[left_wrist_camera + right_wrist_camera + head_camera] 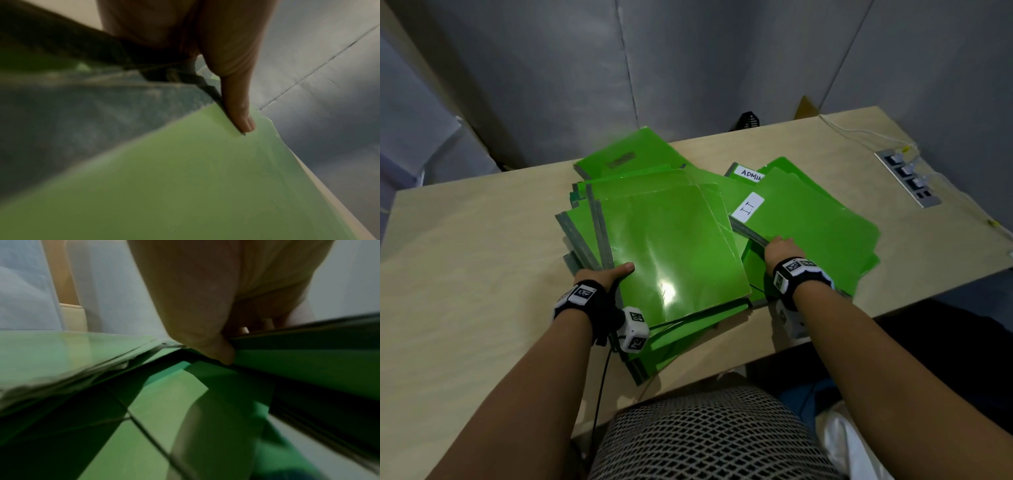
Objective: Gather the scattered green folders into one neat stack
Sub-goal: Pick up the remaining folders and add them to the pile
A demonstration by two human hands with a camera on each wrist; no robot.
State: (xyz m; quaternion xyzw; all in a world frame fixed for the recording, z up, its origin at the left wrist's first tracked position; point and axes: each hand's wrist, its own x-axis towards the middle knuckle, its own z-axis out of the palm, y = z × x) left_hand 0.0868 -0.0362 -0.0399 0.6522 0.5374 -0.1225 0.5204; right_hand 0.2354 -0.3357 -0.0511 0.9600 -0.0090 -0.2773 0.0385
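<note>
Pale plywood tabletop (465, 246) against grey padded walls; on it, mid-table, glossy green card folders with grey spines lie in two overlapping heaps. Main heap (671, 246) sits centre, fanned and skewed, near edges overhanging the table front. Second heap (808, 219) lies just right of it, partly overlapping, top folder bearing a white label "I.T"; another label reading "ADMIN" (751, 174) shows behind. Left hand (602, 275) grips the main heap's near-left corner: thumb (240, 116) laid flat on the top cover, other fingers hidden beneath, probably pinning the heap so it cannot slide. Right hand (784, 248) holds the spine edge of the "I.T" folder, fingertips (243, 330) curled over the edge, thumb below; likely a grip for lifting or dragging that heap across onto the main one. Gathering looks partway: nothing squared yet. Slick covers may slip and fan further. Far right, a recessed socket strip (909, 178) with white cables, well apart.
</note>
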